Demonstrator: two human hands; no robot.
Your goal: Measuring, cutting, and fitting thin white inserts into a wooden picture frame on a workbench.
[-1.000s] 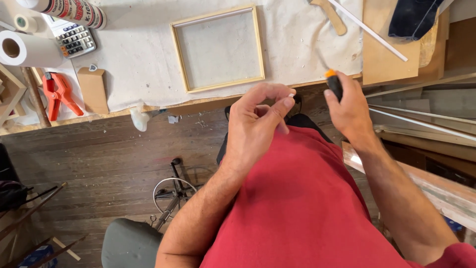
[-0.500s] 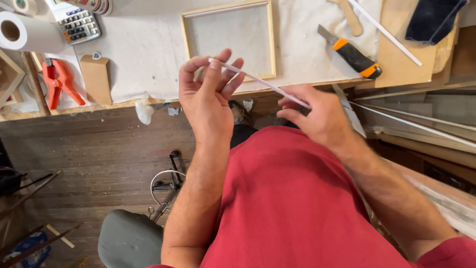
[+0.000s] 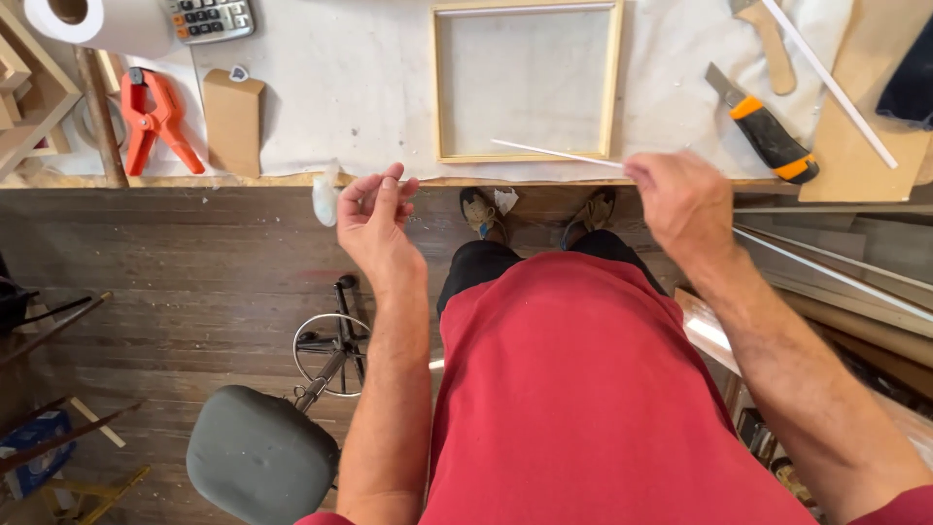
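Pinching one end of a thin white strip, the right hand holds it over the worktop's front edge, across the wooden frame's lower rail; the left hand, fingers loosely curled, holds nothing.

The person wears a red short-sleeved shirt, dark trousers and what look like worn brown shoes.

An orange clamp lies upper left, a utility knife upper right, a grey stool lower left.
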